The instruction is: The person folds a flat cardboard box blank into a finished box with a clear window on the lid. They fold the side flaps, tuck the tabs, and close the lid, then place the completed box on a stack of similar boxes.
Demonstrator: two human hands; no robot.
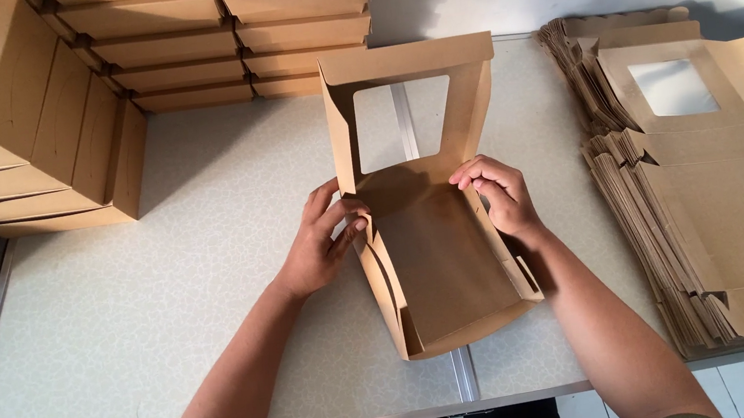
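A brown cardboard box (442,267) with a clear window in its raised lid lies half folded on the pale table (140,335), in the middle of the view. My left hand (319,242) pinches the box's left side wall near the lid hinge. My right hand (497,194) presses fingers on the right side wall at the back corner. The lid stands upright behind both hands. The box's front wall and side flaps are folded up.
A thick stack of flat unfolded box blanks (715,193) lies at the right of the table. Finished boxes (16,122) are stacked at the back left, and more (225,37) in rows along the back. The table's metal front edge runs close to me.
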